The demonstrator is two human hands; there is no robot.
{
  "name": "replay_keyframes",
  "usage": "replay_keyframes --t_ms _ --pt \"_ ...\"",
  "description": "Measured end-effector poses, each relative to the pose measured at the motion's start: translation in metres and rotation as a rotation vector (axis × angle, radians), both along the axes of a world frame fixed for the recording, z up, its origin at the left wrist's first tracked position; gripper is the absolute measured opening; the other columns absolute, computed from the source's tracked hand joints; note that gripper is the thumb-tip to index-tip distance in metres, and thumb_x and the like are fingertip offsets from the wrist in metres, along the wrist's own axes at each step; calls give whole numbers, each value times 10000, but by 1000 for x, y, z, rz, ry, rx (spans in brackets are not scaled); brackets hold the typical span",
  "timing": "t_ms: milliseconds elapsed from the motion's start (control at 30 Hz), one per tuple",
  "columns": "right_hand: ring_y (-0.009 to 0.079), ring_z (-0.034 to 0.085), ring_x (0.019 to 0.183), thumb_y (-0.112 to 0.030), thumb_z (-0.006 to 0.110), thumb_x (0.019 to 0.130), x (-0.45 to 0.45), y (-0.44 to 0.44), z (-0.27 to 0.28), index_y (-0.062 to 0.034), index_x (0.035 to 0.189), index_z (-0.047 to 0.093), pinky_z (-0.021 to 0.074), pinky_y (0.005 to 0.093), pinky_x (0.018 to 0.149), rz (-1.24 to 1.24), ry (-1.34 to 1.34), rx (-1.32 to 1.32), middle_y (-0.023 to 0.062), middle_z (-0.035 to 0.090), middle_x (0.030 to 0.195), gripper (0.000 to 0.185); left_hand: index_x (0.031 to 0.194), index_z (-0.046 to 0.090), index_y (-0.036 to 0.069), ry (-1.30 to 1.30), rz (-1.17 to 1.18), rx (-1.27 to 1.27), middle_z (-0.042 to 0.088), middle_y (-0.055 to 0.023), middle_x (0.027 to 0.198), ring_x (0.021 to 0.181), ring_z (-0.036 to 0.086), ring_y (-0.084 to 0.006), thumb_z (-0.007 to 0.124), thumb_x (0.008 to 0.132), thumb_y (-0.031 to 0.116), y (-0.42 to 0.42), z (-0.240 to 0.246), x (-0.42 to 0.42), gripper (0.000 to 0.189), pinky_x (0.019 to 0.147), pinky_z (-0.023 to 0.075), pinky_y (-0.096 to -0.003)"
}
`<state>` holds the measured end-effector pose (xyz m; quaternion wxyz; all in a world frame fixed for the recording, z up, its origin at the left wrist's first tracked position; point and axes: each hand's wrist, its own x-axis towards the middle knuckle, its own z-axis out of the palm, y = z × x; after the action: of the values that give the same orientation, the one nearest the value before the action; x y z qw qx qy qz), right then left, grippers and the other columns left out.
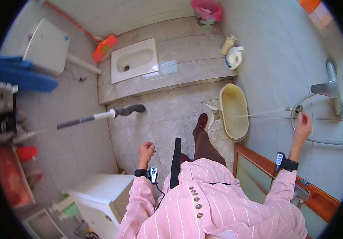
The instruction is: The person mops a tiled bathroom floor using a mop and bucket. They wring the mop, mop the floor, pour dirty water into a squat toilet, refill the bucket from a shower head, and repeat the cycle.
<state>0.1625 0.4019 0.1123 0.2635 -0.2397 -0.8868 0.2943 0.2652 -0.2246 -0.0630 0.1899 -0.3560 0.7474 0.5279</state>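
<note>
My right hand [303, 124] is raised at the tiled wall on the right, just beside a small metal wall tap [297, 108]. Its fingertips are close to the tap; whether they touch it I cannot tell. From the tap's spout a thin jet of water [262, 113] shoots leftward into a pale yellow oblong bucket [234, 112] on the floor by the wall. A shallow layer of water seems to lie in the bucket. My left hand [147, 151] hangs in the air over the floor, loosely curled, with nothing in it.
A mop [104, 115] leans at the left, its grey head above the floor. Ahead, a raised step holds a squat toilet [134, 60], two plastic bottles [232, 53] and a pink bin [207, 11]. A shower mixer [326, 89], hose, wooden-framed door [258, 167] and white cabinet [99, 186] stand close.
</note>
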Motion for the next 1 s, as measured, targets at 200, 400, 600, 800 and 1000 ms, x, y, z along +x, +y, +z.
replay_keyframes --t_ms 200,400,600,800,1000 --pt "89 530 598 -125 583 806 35 -192 -88 -17 852 602 441 228 558 554 -333 -250 12 580 693 119 886 577 2 -81 231 -10 607 -84 710 558 608 -170 538 733 120 -66 3 145 197 443 477 -267" --pt "128 564 600 -160 609 766 94 -280 -132 10 809 600 463 266 570 890 -656 -279 40 590 649 176 945 534 17 -208 538 84 607 -109 741 575 619 -208 516 799 142 -90 -1 258 193 459 511 -316" --pt "125 568 527 -182 601 761 68 -253 -156 10 725 596 450 246 471 694 -841 -539 64 593 603 196 938 530 22 -196 658 145 613 -125 741 555 620 -228 504 794 122 -64 -14 286 178 459 515 -329" --pt "121 563 499 -162 593 760 -10 -303 -123 31 755 598 450 246 454 803 -851 -484 74 598 609 194 889 562 14 -168 687 125 612 -117 708 540 616 -218 506 775 100 -71 -28 243 154 442 503 -320" --pt "157 601 802 -168 609 775 -68 -493 38 -5 972 603 483 292 708 1749 -597 -396 95 647 878 256 718 618 21 -184 281 -381 614 -111 635 487 591 -194 558 693 137 -114 -21 191 132 487 491 -320"
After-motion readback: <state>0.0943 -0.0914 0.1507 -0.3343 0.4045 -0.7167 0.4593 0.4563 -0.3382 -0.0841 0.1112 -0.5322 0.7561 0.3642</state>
